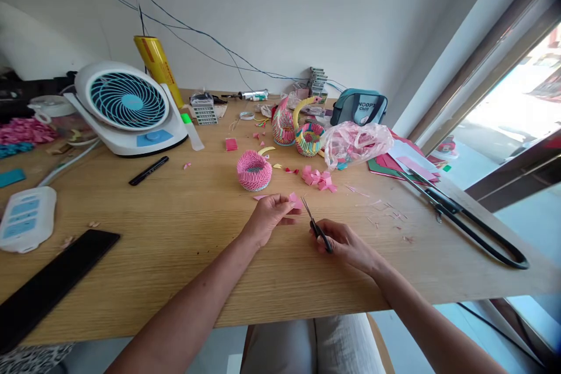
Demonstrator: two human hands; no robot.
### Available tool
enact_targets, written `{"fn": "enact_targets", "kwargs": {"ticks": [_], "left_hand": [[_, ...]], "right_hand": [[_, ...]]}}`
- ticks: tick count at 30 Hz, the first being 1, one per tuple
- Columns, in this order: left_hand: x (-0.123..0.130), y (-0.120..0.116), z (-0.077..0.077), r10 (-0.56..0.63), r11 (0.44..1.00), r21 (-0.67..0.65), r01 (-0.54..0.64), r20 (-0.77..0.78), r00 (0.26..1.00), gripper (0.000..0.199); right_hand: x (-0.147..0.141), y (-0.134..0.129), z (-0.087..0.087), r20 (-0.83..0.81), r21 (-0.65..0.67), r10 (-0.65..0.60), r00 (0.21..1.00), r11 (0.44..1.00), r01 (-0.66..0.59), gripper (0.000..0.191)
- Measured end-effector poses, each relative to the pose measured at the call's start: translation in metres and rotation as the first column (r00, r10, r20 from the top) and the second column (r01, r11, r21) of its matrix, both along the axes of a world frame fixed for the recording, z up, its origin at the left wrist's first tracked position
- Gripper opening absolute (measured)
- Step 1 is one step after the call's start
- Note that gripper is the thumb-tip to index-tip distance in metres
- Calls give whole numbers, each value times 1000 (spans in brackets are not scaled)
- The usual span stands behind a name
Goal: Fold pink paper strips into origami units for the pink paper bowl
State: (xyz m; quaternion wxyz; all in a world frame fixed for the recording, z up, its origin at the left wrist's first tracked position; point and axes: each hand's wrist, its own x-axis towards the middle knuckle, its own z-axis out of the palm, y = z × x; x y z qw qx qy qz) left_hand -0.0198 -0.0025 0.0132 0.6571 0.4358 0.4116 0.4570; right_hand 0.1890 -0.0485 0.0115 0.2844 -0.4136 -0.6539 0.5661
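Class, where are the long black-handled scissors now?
In the head view, the scissors lie at the right of the desk, below the coloured paper sheets, right of the right hand.

We identify a domestic craft corner. A light oak-grain desk [175,269] stands against a white painted wall [280,11] beside a brown-framed window [495,99]. On it we note a white round desk fan [127,105], a white plastic power strip [27,219], a teal zippered pouch [359,107], and a pink folded-paper bowl [254,170] among pink paper scraps [318,178].
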Motion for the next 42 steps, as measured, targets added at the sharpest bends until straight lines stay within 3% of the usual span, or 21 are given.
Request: {"fn": "enact_targets", "kwargs": {"ticks": [6,18,32,42], "left_hand": [[1,-2,2,-11,1000,-12,11,25,1000,24],[1,-2,4,-10,1000,-21,11,10,1000,23],[0,0,3,-20,1000,-24,20,12,1000,28],[0,-1,4,-45,999,-25,45,3,999,27]], "right_hand": [[-4,-1,4,18,-21,3,1000,1000,-3,49],[-1,1,-4,23,-40,13,1000,999,-12,44],[4,3,-21,81,45,-18,997,999,15,40],[2,2,-19,77,57,-29,997,998,24,36]]}}
